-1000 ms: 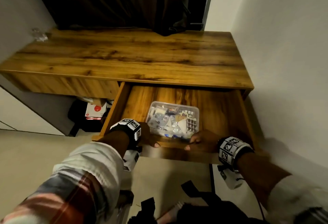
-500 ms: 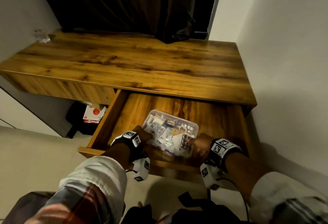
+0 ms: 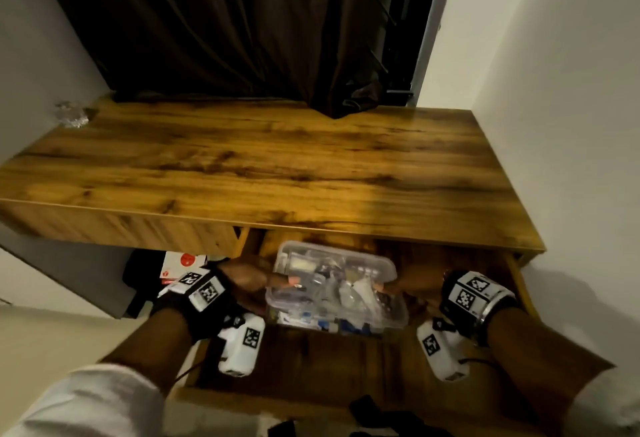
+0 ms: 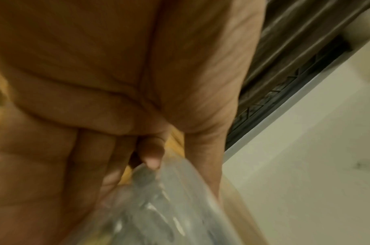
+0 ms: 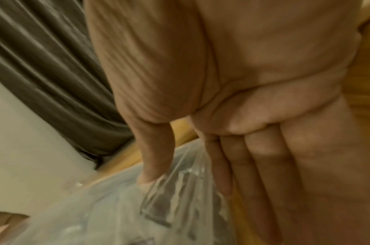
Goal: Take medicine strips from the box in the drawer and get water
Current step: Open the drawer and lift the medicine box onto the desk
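A clear plastic box (image 3: 332,284) full of medicine strips and packets hangs over the open wooden drawer (image 3: 311,357), just below the desk's front edge. My left hand (image 3: 256,280) grips its left end, thumb on the lid and fingers underneath. My right hand (image 3: 412,284) grips its right end the same way. The left wrist view shows the box (image 4: 163,203) blurred under my left hand (image 4: 138,149), thumb on top. In the right wrist view my right hand (image 5: 201,157) pinches the box (image 5: 138,207) between thumb and fingers.
The wooden desk top (image 3: 277,166) is bare except for a small crumpled clear thing (image 3: 71,114) at its far left corner. A dark curtain (image 3: 242,27) hangs behind. White walls (image 3: 571,124) close in on the right. Bags and a white-red carton (image 3: 181,265) lie under the desk.
Both hands went from the drawer's front edge to the ends of the box, took hold and lifted it off the drawer floor. The head view tilted up and moved closer.
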